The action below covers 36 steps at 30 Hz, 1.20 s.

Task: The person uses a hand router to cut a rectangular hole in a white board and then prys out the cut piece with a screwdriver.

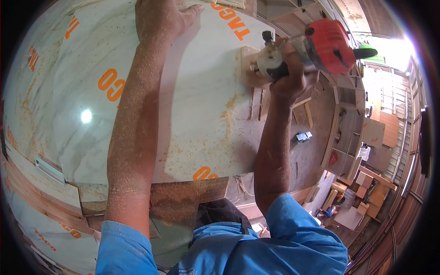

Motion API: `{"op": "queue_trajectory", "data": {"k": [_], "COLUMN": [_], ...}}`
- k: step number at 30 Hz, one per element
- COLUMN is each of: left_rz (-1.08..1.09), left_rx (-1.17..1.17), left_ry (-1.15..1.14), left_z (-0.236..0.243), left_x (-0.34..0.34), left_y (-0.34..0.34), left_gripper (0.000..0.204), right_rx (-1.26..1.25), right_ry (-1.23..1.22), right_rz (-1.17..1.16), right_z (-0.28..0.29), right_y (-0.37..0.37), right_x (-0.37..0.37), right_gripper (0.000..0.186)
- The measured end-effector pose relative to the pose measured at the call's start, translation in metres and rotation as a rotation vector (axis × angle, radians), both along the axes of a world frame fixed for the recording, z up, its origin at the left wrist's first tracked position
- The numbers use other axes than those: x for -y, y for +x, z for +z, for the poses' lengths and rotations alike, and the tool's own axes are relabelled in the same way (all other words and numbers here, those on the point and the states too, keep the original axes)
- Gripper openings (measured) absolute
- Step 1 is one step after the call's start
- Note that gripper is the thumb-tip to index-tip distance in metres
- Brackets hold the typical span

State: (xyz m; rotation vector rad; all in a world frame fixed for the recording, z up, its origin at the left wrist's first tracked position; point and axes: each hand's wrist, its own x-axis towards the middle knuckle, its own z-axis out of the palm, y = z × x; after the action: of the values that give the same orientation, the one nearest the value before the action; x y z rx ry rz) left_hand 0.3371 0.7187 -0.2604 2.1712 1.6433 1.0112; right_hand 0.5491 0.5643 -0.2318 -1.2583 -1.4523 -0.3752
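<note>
My right hand (pixel 293 75) is wrapped round the silver lower body of a red trim router (pixel 332 46), its fingers closed. The router is tilted, with its base end at the right edge of a white marble-patterned board (pixel 197 114). A small light-wood piece (pixel 247 62) lies there, right by the base; whether the bit touches anything is hidden. Near the far edge my left hand (pixel 160 20) rests flat on the board, thumb stretched out to the right. Its fingertips are cut off by the top of the picture. Sawdust (pixel 229 110) is strewn over the board and my left forearm.
Two narrow strips or slots (pixel 255 103) show at the board's right edge. On the floor at the right lie a small light-blue object (pixel 303 136) and a wood strip (pixel 308 114). Open cabinet frames (pixel 346 123) and stacked wood offcuts (pixel 366 183) stand farther right. Sawdust-covered wood (pixel 183 195) borders the near edge.
</note>
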Motion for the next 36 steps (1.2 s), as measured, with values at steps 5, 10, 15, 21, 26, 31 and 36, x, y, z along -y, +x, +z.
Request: {"op": "queue_trajectory", "data": {"k": [5,10,15,21,26,31,36], "left_rz": [-0.039,0.002,-0.002,0.033,0.014,0.04,-0.005], "left_rx": [0.055,0.027,0.048,0.023,-0.006,-0.015,0.018], "left_ry": [-0.017,0.006,-0.036,-0.02,-0.029,-0.066,-0.028], "left_z": [0.004,0.001,0.001,0.004,0.004,0.005,0.002], "left_x": [0.001,0.001,0.009,0.003,0.004,0.003,0.005], "left_y": [0.0,0.001,0.004,-0.001,0.001,0.002,0.002], "left_gripper": [0.041,0.039,0.04,0.041,0.042,0.043,0.045], "right_rx": [0.02,-0.672,-0.486,-0.784,-0.857,-0.898,-0.885], "right_ry": [-0.067,-0.189,-0.223,-0.224,-0.218,-0.187,-0.239], "right_rz": [-0.141,0.109,0.029,0.158,0.214,0.182,0.202], "right_z": [0.009,0.009,0.016,0.008,0.009,0.008,0.009], "right_y": [-0.011,-0.022,-0.043,-0.048,-0.053,-0.06,-0.059], "right_x": [0.011,0.039,0.073,0.091,0.098,0.099,0.104], "right_gripper": [0.008,0.012,0.027,0.041,0.043,0.049,0.054]}}
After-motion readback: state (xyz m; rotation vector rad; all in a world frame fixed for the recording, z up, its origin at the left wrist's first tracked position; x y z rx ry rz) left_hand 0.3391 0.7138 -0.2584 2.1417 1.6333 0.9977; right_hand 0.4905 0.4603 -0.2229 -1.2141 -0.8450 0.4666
